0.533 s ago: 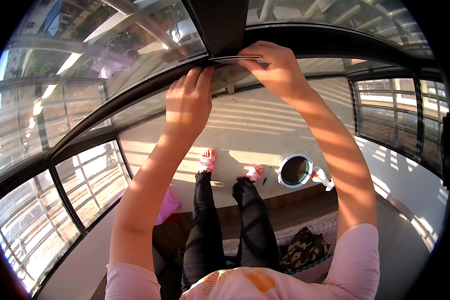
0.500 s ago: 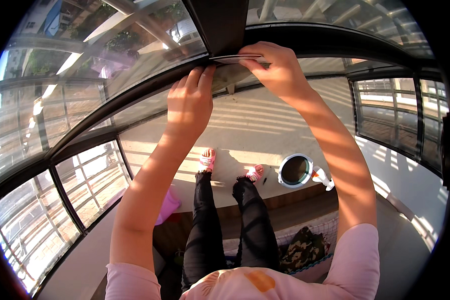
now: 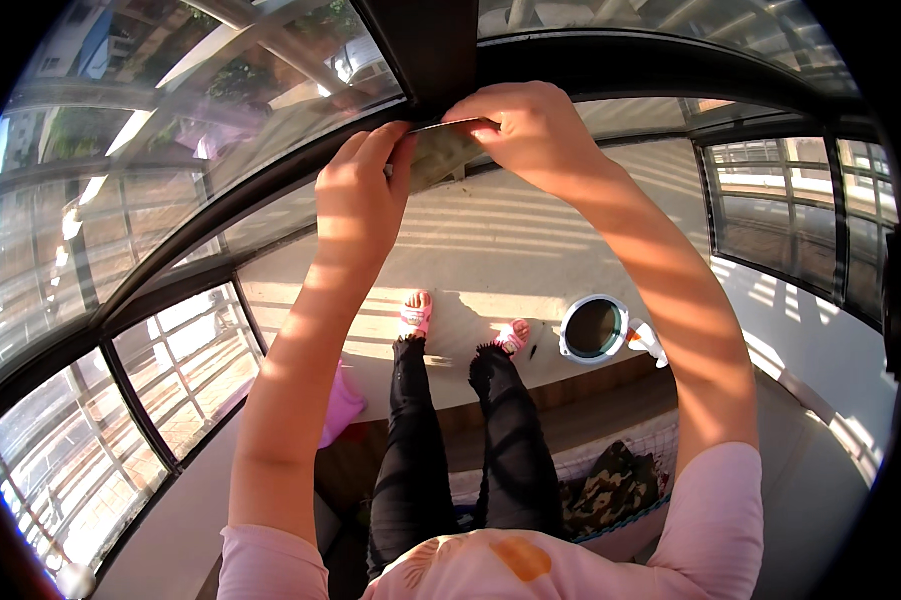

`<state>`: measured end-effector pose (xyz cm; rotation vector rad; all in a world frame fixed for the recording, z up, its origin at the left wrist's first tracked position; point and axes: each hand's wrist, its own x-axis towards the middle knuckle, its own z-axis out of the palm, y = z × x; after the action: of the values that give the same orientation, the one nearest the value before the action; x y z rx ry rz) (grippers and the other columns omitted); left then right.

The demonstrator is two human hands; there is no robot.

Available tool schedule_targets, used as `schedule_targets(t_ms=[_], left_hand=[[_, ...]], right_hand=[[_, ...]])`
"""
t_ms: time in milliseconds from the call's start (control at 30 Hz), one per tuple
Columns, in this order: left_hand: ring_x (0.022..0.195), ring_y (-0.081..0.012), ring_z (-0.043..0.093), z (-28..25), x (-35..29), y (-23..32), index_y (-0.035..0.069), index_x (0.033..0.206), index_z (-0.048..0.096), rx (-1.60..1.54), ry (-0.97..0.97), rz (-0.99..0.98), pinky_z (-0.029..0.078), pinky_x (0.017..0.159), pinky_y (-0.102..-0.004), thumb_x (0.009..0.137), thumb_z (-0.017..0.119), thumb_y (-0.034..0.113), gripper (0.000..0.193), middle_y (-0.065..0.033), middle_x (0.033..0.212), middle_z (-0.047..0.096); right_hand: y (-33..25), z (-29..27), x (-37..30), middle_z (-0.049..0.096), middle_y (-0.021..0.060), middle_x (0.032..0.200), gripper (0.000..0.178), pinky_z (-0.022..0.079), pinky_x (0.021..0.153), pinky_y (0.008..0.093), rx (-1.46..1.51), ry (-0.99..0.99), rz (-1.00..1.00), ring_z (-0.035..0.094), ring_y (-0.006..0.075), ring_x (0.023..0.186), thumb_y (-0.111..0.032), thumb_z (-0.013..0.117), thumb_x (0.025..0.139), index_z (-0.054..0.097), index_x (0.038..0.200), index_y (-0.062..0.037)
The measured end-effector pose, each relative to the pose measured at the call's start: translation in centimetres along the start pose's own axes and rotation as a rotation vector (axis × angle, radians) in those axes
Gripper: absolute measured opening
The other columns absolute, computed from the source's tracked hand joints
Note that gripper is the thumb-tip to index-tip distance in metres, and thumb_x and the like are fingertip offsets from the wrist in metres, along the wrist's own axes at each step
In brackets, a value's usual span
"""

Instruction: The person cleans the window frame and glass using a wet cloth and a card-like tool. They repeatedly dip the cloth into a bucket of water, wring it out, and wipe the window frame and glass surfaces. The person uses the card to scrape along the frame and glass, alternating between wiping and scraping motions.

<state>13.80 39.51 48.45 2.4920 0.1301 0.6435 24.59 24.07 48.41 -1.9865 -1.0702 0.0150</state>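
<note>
While the left hand (image 3: 361, 190) and right hand (image 3: 529, 135) pinch a thin sheet (image 3: 447, 148), orange print (image 3: 522, 558) marks the shirt (image 3: 596, 570).

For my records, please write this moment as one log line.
left fingers: at left end of thin sheet | right fingers: pinching its right end | bucket: right of pink sandals

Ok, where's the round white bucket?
The bucket stands right of centre in the head view, between the person's pink right sandal and a white-and-orange bottle.
</note>
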Motion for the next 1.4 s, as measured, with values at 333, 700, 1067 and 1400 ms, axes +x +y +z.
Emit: schedule_targets(t_ms=[333,700,1067,1400], left_hand=[[0.068,-0.0198,0.058,-2.7,0.2,1.0,0.000,0.087,0.062,-0.106,-0.181,-0.108,0.046,0.066,-0.0284,0.077,0.066,0.008,0.012,-0.0121,0.080,0.062],[0.080,-0.0278,0.056,-3.6,0.1,-0.4,0.000,0.095,0.056,-0.126,-0.254,-0.091,0.045,0.071,-0.0341,0.075,0.057,-0.003,0.020,-0.0137,0.092,0.056],[0.083,-0.0229,0.055,-6.1,1.1,-0.7,0.001,0.086,0.059,-0.129,-0.307,0.063,0.045,0.071,-0.0304,0.080,0.051,-0.008,0.014,-0.0123,0.094,0.057],[0.090,-0.0289,0.058,-4.1,1.7,-1.3,0.002,0.119,0.049,-0.167,-0.667,-0.084,0.047,0.074,-0.0324,0.080,0.057,0.003,0.040,-0.0164,0.106,0.055]], right_hand=[[-4.7,0.3,-5.8,0.062,0.0115,0.072,0.020,0.048,0.053,0.0265,0.557,0.407,0.696,0.060,0.0168,0.056,-0.010,0.058,0.081,0.055,0.096,0.0030],[-11.5,8.3,-2.8,0.059,0.0089,0.065,0.016,0.044,0.048,0.0243,0.911,1.204,1.082,0.062,0.0125,0.059,-0.006,0.056,0.083,0.045,0.076,0.0004],[-10.2,11.3,0.7,0.047,0.0131,0.056,0.019,0.040,0.045,0.0343,0.425,1.185,1.063,0.048,0.0252,0.047,-0.008,0.056,0.081,0.040,0.072,-0.0005],[-9.6,9.3,4.5,0.056,0.0274,0.065,0.031,0.045,0.059,0.0488,0.409,1.035,1.348,0.057,0.0450,0.064,-0.013,0.052,0.077,0.038,0.102,-0.0013]])
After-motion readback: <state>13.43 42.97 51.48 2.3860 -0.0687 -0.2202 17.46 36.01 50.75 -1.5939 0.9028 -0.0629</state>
